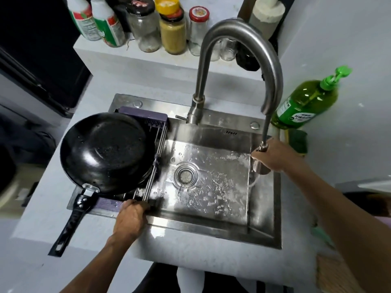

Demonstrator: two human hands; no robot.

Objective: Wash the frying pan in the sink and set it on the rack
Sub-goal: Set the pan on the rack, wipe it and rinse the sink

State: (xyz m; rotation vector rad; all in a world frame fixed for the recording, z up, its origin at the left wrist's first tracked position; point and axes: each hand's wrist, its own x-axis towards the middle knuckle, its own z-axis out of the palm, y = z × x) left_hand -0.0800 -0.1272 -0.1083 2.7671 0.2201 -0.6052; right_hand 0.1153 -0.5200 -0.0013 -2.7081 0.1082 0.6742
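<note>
The left hand (130, 216) curls its fingers over the near end of the roll-up rack (155, 166) at the sink's (211, 227) front rim, and just beyond and to the left of it the black frying pan (105, 151) rests on that rack, bowl up and wet, its handle (72, 218) reaching back past the hand's left side over the bench (38, 208). The right hand (275, 156) grips the pull-out spray head (261, 166) of the steel faucet (239, 60) at the basin's right wall, water running from it; behind this hand stands a green dish-soap bottle (304, 102).
</note>
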